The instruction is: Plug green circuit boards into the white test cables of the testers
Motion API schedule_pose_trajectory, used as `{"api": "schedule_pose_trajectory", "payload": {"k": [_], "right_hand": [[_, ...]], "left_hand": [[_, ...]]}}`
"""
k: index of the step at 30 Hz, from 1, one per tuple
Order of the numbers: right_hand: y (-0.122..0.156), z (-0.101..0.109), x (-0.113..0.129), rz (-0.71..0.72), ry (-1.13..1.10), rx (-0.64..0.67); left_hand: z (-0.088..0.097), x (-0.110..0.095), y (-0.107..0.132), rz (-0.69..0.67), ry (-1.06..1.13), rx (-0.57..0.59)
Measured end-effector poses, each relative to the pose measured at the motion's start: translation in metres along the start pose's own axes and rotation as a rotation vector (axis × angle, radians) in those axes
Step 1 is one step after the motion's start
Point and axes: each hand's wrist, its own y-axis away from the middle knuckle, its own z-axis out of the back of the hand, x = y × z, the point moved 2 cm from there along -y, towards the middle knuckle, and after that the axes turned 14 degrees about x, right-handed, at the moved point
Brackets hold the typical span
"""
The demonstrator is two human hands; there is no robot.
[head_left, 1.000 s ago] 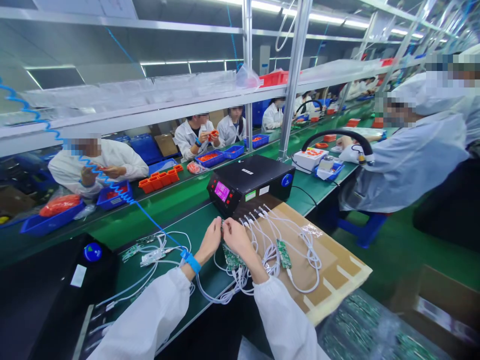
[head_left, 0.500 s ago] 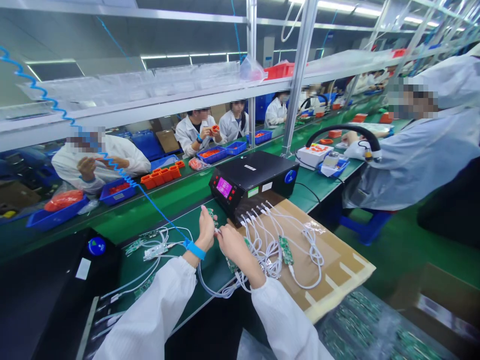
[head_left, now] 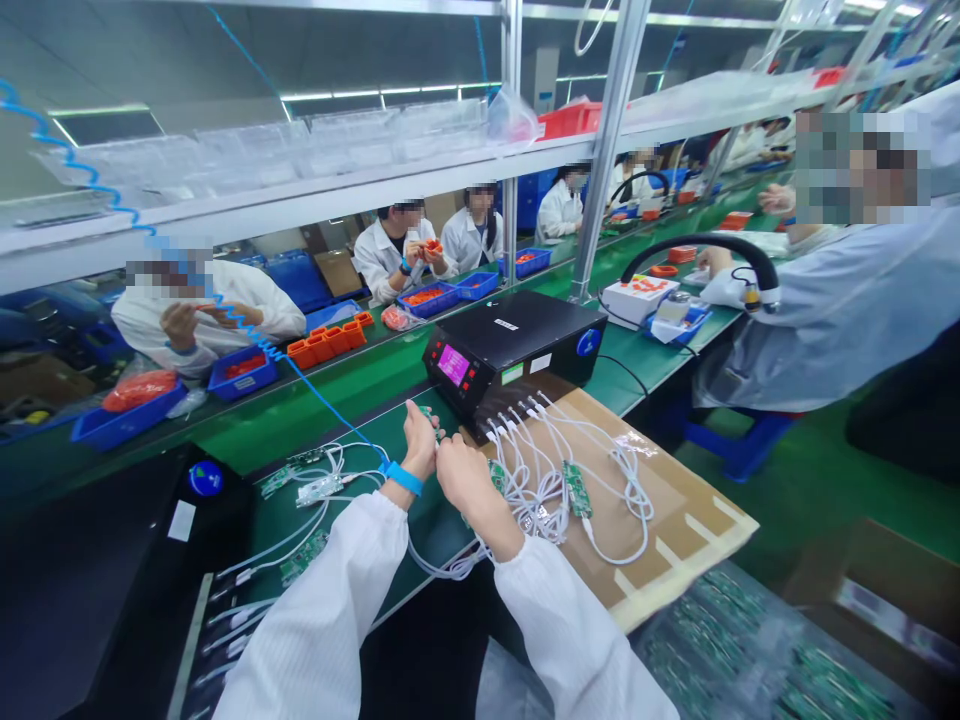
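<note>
In front of the black tester box, my left hand (head_left: 418,442) is closed around a small green circuit board (head_left: 427,413), which shows above the fingers. My right hand (head_left: 466,482) meets it from the right, its fingers pinched at the board's lower end on a white cable plug that they mostly hide. Whether the plug sits in the board cannot be seen. A blue wrist strap (head_left: 403,477) with a coiled cord circles my left wrist. To the right, another green circuit board (head_left: 577,489) on a white cable lies on the cardboard sheet (head_left: 660,490).
The black tester box (head_left: 517,345) with a lit screen stands ahead, white cables (head_left: 525,480) bundled before it. A second black box (head_left: 112,570) is at left, beside more cabled boards (head_left: 319,488). Bagged boards (head_left: 720,630) lie lower right. A co-worker (head_left: 832,300) sits at right.
The view has shifted slightly, so the bench appears a little farther right. My hands stay together at the board, and the right fingers now cover the white plug more. The co-worker at right has raised a hand.
</note>
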Motion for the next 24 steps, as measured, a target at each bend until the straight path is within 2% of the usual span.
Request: {"api": "schedule_pose_trajectory", "payload": {"k": [6, 10, 12, 15, 18, 24], "right_hand": [[0.010, 0.006, 0.006, -0.038, 0.024, -0.023], [0.019, -0.003, 0.006, 0.034, 0.037, 0.052], [0.017, -0.008, 0.004, 0.067, 0.028, 0.043], [0.010, -0.009, 0.001, 0.030, 0.006, -0.017], [0.007, -0.006, -0.002, -0.007, 0.014, -0.053], [0.014, -0.014, -0.007, 0.067, 0.121, 0.078]], "left_hand": [[-0.003, 0.001, -0.010, 0.024, 0.037, -0.013], [0.011, -0.020, -0.021, -0.053, 0.038, -0.063], [0.018, -0.030, -0.021, -0.084, 0.014, -0.055], [0.021, -0.034, -0.012, -0.065, -0.042, 0.044], [0.016, -0.032, 0.004, -0.050, -0.132, 0.155], [0.006, -0.030, 0.029, -0.020, -0.216, 0.332]]}}
